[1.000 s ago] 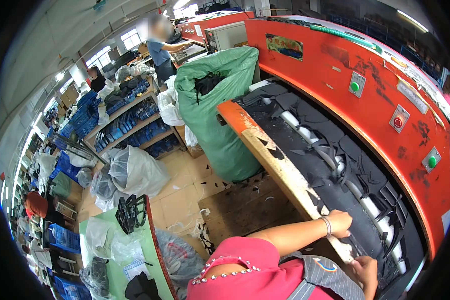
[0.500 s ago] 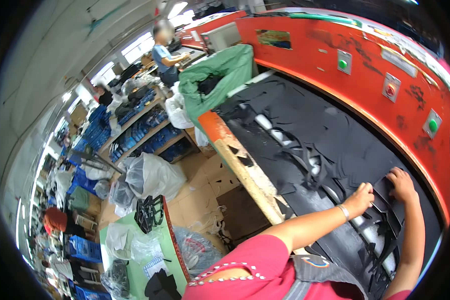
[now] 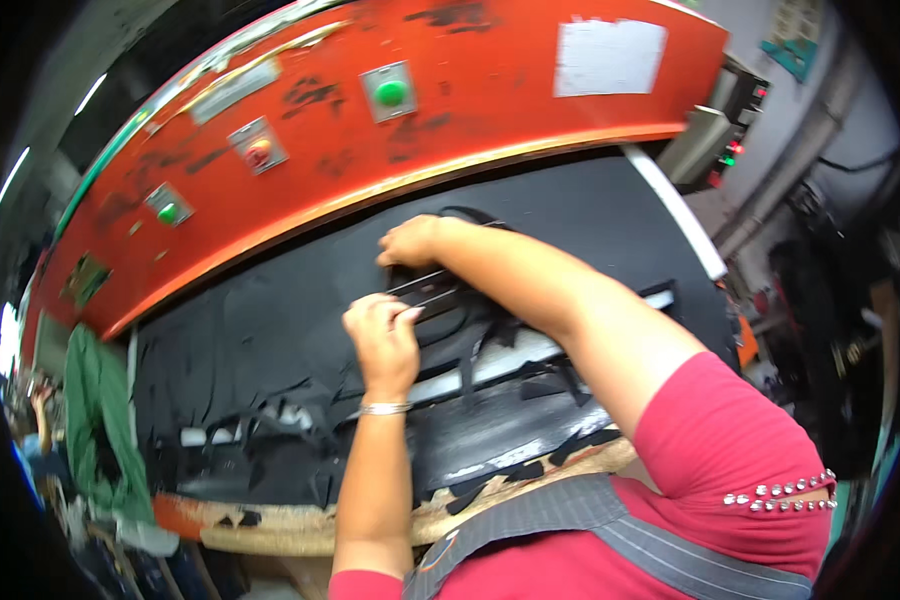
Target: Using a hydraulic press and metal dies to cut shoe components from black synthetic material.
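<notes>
Black sheet material [image 3: 270, 290] covers the bed of a red machine. My left hand [image 3: 382, 340], with a bracelet at its wrist, has its fingers curled at the near side of a thin-edged metal frame [image 3: 432, 288] that looks like a cutting die. My right hand [image 3: 410, 243] reaches across to the frame's far side, with its fingers bent down over it. Its fingertips are partly hidden, and the frame's full outline is covered by the right forearm. Cut black strips [image 3: 470, 365] lie just in front of the hands.
The red machine beam [image 3: 330, 130] with green and red buttons runs behind the bed. Black offcuts [image 3: 300, 420] lie along a pale bar near the worn front edge [image 3: 300, 530]. Green cloth [image 3: 95, 420] hangs at the left; a control box [image 3: 695, 145] stands at the right.
The view has swung to the right, bringing the bed's right end into sight. Both hands remain at the bed, with the right arm now stretched across to the far side of the frame.
</notes>
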### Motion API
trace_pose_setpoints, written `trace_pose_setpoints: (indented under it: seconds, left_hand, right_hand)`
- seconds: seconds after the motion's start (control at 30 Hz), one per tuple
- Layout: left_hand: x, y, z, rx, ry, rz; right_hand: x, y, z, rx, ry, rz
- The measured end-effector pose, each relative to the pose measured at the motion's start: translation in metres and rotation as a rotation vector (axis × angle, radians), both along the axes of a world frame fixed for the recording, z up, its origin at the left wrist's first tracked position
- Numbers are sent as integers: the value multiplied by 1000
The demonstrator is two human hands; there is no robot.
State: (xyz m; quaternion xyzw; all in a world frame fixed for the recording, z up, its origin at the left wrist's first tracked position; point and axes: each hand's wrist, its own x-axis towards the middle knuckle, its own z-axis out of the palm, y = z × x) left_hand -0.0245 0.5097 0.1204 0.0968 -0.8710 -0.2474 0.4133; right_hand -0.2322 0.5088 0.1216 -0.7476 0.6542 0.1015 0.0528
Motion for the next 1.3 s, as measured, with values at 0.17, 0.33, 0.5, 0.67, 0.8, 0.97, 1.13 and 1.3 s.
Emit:
trace_pose_setpoints:
  seconds: [0.17,0.33,0.5,0.67,0.8,0.97,1.13,1.3]
  left_hand:
    - [-18,5,-30,161,117,60]
    - [-17,11,-47,-85,-459,-20]
    - [-20,12,-57,-135,-596,40]
    - [-20,12,-54,-137,-621,47]
    - [-19,18,-34,-126,-711,-35]
    - [-64,60,3,-182,-392,-267]
    - [-106,139,-30,-85,-654,-278]
    - [-110,188,-54,-44,-678,-121]
  right_hand:
    - [-9,8,7,-308,-97,-33]
    - [-32,40,27,-491,12,86]
    - [-51,122,108,-853,49,19]
    - [-71,233,197,-928,236,-443]
    - [-87,304,204,-682,497,-986]
    - [-116,352,94,-418,-348,-1335]
    - [-117,331,10,-317,-712,-1588]
    - [-141,327,-11,-253,-720,-1602]
